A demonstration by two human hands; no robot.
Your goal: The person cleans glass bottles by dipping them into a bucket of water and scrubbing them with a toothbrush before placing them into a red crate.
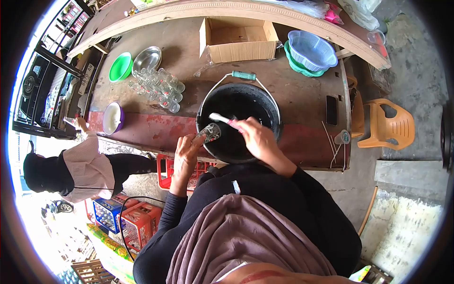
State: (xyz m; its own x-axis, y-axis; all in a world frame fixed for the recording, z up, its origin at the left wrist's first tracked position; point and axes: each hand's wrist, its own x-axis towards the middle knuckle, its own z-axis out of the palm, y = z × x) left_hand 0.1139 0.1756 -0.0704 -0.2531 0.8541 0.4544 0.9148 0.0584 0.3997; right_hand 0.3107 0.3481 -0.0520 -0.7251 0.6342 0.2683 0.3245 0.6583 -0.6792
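Over the near rim of a black bucket (273, 105), my left hand (186, 154) is wrapped round a clear glass bottle (211, 133) with red and white print. My right hand (257, 139) grips the pink handle of a brush (220, 117), whose white head points left, just above the bottle. The bucket's wire handle with a green grip (244, 75) leans to the far side, and its inside is dark. Left of the bucket, a tight group of clear glass bottles (158, 87) stands on the table.
Behind the bucket is an open cardboard box (243, 51). Plastic basins (312, 52) stand at the back right, bowls (120, 67) at the left. A phone (331, 110), sticks and a plastic cup (342, 137) lie right. Another person (87, 170) stands left, near bottle crates (139, 222).
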